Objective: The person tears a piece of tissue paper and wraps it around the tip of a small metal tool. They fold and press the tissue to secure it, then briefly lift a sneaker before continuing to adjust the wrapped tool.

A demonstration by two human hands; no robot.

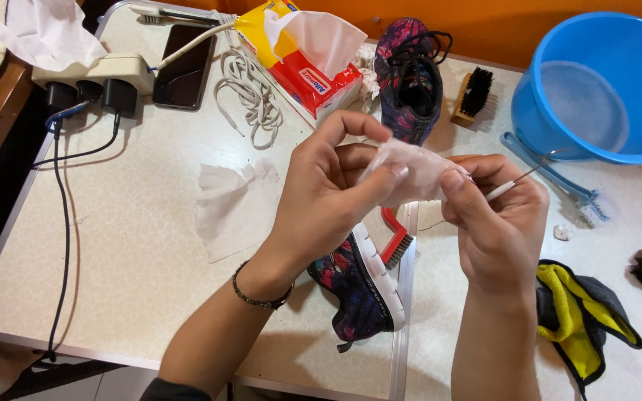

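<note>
1. Our left hand (328,194) and right hand (495,215), above the speckled white table (135,245): fingers of both clamped on a crumpled white tissue (410,172).
2. Below them we see a dark floral sneaker (358,286).
3. Right hand also pinches a thin white metal-tipped pick (518,178).

A crumpled, pale pink-white tissue (410,172), pinched at its left and right edges, is held in the air just above frame center, with a thin metal pick with a white handle (518,180) jutting from it toward two o'clock.
</note>
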